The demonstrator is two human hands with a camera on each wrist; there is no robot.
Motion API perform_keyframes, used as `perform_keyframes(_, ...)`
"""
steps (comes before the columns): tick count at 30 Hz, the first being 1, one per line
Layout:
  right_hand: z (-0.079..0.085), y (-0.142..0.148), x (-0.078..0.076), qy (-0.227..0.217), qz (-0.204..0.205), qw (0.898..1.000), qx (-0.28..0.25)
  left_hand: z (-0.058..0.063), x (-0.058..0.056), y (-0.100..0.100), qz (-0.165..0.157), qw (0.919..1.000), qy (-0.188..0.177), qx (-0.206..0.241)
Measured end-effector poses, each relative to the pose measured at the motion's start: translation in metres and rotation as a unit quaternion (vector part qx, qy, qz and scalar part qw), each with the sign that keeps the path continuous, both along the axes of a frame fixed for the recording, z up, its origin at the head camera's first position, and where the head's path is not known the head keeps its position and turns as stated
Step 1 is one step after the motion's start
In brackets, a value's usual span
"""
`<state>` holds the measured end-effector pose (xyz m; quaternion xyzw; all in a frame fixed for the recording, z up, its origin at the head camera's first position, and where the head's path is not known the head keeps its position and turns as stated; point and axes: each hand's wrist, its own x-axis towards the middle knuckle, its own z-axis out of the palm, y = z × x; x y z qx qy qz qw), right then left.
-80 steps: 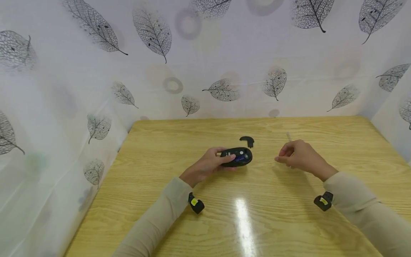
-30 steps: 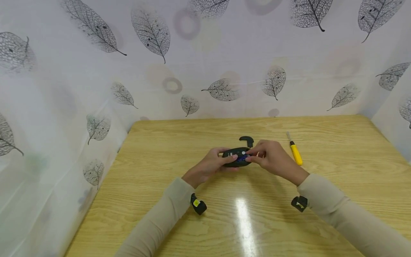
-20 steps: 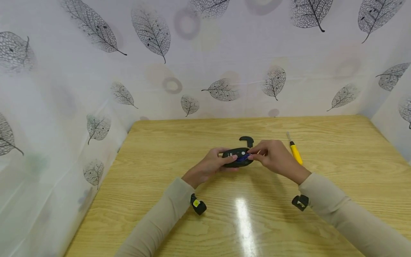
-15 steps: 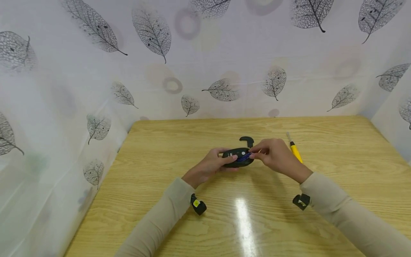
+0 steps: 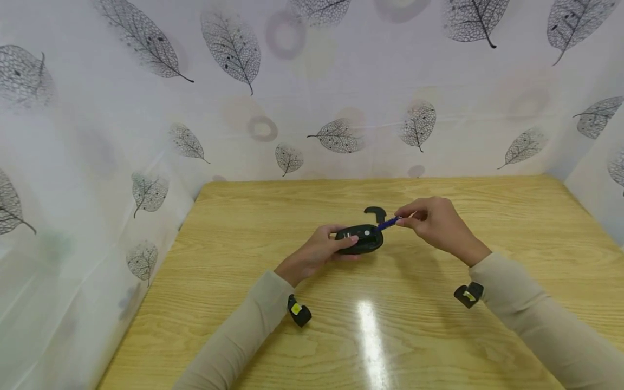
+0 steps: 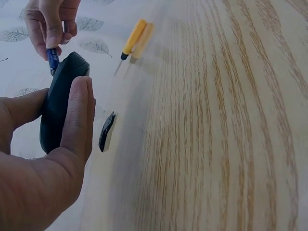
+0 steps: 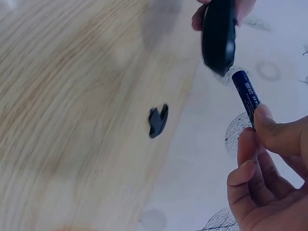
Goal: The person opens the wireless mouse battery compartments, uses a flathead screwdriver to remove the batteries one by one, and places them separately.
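Observation:
My left hand (image 5: 317,250) grips a black computer mouse (image 5: 363,246) with its underside turned up and the battery slot uncovered. The thumb lies across that underside. Between thumb and fingertips, my right hand (image 5: 441,227) pinches a blue battery (image 5: 388,223) by one end. Its other end points at the mouse's right end; in the right wrist view the battery (image 7: 246,96) is a little apart from the mouse (image 7: 219,38). A black battery cover (image 5: 376,213) lies on the table just behind the mouse, seen also as a dark cover (image 6: 107,131) in the left wrist view.
A yellow-handled screwdriver (image 6: 131,45) lies on the table, hidden behind my right hand in the head view. The wooden table (image 5: 292,336) ends at a leaf-patterned white cloth (image 5: 312,97) at the back and sides.
My right hand reached in to the mouse, took hold of the battery and drew it out of the slot, up and to the right. The left hand and the mouse stayed nearly in place.

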<state>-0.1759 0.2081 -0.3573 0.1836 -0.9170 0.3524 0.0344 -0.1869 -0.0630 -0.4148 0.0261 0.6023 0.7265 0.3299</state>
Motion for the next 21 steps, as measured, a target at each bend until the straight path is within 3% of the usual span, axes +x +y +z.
perform_keyframes(8, -0.015, 0.015, -0.011, -0.042, -0.038, 0.998, 0.018, -0.001, -0.001, 0.001, 0.004, 0.9999, -0.001, 0.009)
perform_keyframes(21, -0.038, 0.029, -0.027, -0.065, -0.061, 0.995, 0.034, -0.002, -0.001, 0.0, 0.006, 1.0, -0.004, 0.007)
